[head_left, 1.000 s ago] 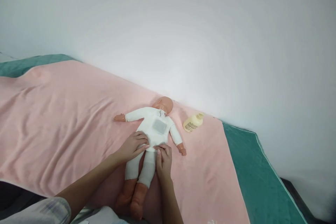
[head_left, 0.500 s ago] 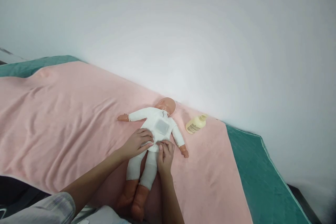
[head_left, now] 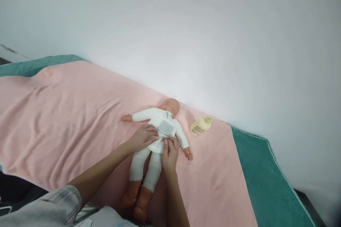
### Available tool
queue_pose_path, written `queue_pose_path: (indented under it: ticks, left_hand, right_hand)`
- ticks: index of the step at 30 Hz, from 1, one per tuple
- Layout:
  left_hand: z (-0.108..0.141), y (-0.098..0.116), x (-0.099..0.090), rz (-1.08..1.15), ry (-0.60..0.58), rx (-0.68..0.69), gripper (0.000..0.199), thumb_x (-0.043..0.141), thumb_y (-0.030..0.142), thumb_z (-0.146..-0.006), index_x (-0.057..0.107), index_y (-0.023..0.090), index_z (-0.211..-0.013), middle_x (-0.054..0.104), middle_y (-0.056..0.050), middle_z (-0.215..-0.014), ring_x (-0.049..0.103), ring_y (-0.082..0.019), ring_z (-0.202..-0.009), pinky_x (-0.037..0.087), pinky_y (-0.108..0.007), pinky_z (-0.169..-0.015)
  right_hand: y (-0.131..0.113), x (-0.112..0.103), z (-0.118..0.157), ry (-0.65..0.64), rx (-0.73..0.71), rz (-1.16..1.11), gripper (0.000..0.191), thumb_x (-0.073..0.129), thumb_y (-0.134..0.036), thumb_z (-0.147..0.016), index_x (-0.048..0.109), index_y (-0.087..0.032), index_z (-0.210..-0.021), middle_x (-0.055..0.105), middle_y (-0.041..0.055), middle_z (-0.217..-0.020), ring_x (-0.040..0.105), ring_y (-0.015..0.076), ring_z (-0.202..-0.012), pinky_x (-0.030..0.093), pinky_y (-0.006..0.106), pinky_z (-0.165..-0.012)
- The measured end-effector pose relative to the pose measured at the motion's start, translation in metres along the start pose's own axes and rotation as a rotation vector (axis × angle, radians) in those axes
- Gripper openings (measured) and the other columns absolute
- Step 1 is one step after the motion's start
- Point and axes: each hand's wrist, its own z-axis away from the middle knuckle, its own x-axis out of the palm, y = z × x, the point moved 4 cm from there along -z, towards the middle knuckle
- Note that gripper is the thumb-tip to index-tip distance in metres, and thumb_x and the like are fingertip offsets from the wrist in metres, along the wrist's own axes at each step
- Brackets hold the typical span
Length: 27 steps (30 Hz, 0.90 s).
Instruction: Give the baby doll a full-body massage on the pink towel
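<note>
A baby doll [head_left: 163, 117] with a white cloth body and tan plastic head, hands and feet lies on its back. A pale grey rectangular patch [head_left: 165, 127] is on its chest. My left hand [head_left: 142, 138] rests on the doll's belly just below the patch, fingers stretched out and thumb apart from them. On the other side of the belly my right hand [head_left: 171, 153] has its fingers curled and thumb close to them, at the cloth. Small creases in the cloth run between both hands. What the right fingertips grip is partly hidden.
A pale yellow pump bottle [head_left: 200, 126] stands to the right of the doll. Under both lies a pink blanket [head_left: 213, 177], over a green sheet [head_left: 263, 173]. The white wall [head_left: 170, 35] rises along the far edge.
Both hands have moved slightly up the doll's belly, closer to the chest patch. The view has shifted a little. The doll and bottle otherwise lie as before.
</note>
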Motion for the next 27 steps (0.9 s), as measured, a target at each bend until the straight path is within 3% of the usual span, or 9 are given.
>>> queue_pose_path:
  ticks: [6, 13, 19, 23, 27]
  left_hand:
    - [0.000, -0.011, 0.012, -0.025, -0.032, -0.030, 0.034, 0.042, 0.039, -0.097, 0.069, 0.019, -0.094, 0.069, -0.005, -0.098, 0.056, -0.021, -0.098, 0.041, -0.037, -0.090]
    - [-0.006, -0.012, 0.007, -0.007, 0.039, -0.007, 0.031, 0.040, 0.034, -0.097, 0.067, 0.018, -0.095, 0.069, -0.005, -0.099, 0.057, -0.020, -0.096, 0.041, -0.038, -0.092]
    - [-0.015, -0.021, 0.016, -0.053, -0.048, -0.058, 0.031, 0.044, 0.035, -0.096, 0.067, 0.016, -0.090, 0.070, -0.006, -0.091, 0.059, -0.023, -0.090, 0.043, -0.038, -0.084]
    - [-0.020, -0.018, 0.010, -0.067, -0.071, -0.042, 0.030, 0.045, 0.034, -0.095, 0.067, 0.016, -0.086, 0.070, -0.006, -0.086, 0.061, -0.023, -0.086, 0.045, -0.037, -0.080]
    - [-0.034, -0.008, -0.004, -0.075, 0.058, -0.026, 0.033, 0.040, 0.033, -0.097, 0.066, 0.017, -0.084, 0.070, -0.007, -0.088, 0.061, -0.023, -0.087, 0.046, -0.037, -0.081]
  right_hand:
    - [0.006, 0.008, 0.003, -0.056, 0.044, 0.029, 0.034, 0.039, -0.035, -0.097, 0.067, -0.019, -0.088, 0.063, 0.0076, -0.096, 0.054, 0.0219, -0.095, 0.039, 0.038, -0.087]
    - [0.001, 0.001, -0.010, 0.001, 0.033, -0.016, 0.035, 0.036, -0.037, -0.098, 0.066, -0.018, -0.093, 0.060, 0.0094, -0.099, 0.053, 0.0223, -0.101, 0.040, 0.038, -0.091]
    - [0.004, 0.008, -0.011, -0.056, 0.032, 0.051, 0.035, 0.037, -0.036, -0.098, 0.066, -0.018, -0.091, 0.062, 0.0085, -0.095, 0.054, 0.0227, -0.094, 0.039, 0.039, -0.088]
    - [0.006, 0.005, -0.014, -0.060, 0.035, 0.002, 0.036, 0.038, -0.037, -0.098, 0.067, -0.017, -0.089, 0.063, 0.0086, -0.093, 0.055, 0.0227, -0.095, 0.041, 0.039, -0.088]
    - [0.006, -0.005, -0.030, 0.038, 0.082, -0.034, 0.038, 0.037, -0.040, -0.097, 0.066, -0.016, -0.093, 0.061, 0.0104, -0.099, 0.055, 0.0236, -0.099, 0.042, 0.038, -0.089]
